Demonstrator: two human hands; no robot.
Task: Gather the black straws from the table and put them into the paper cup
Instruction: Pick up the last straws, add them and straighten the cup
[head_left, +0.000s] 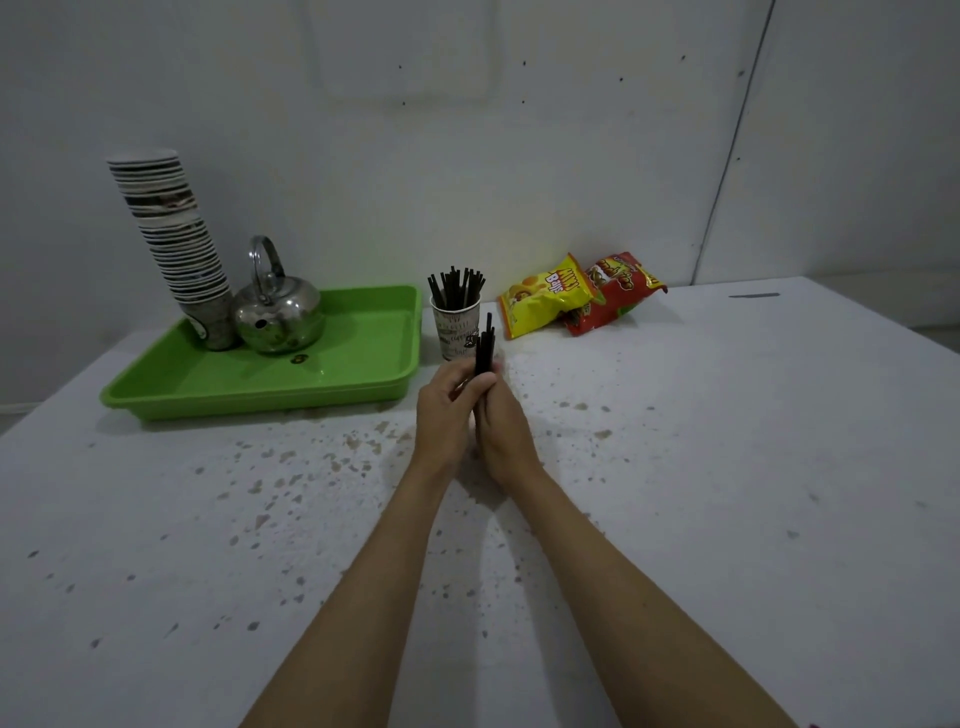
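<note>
A printed paper cup (455, 327) stands upright just right of the green tray, with several black straws (456, 286) sticking out of its top. Directly in front of the cup, my left hand (447, 410) and my right hand (501, 426) are pressed together around a small upright bundle of black straws (485, 345). The bundle's upper ends rise above my fingers, close to the cup's right side. Its lower ends are hidden inside my hands.
A green tray (363, 384) at the left holds a tall stack of paper cups (171, 234) and a steel kettle (278, 312). A yellow snack bag (543, 296) and a red snack bag (615, 293) lie by the wall. The white table (727, 467) is speckled with brown stains.
</note>
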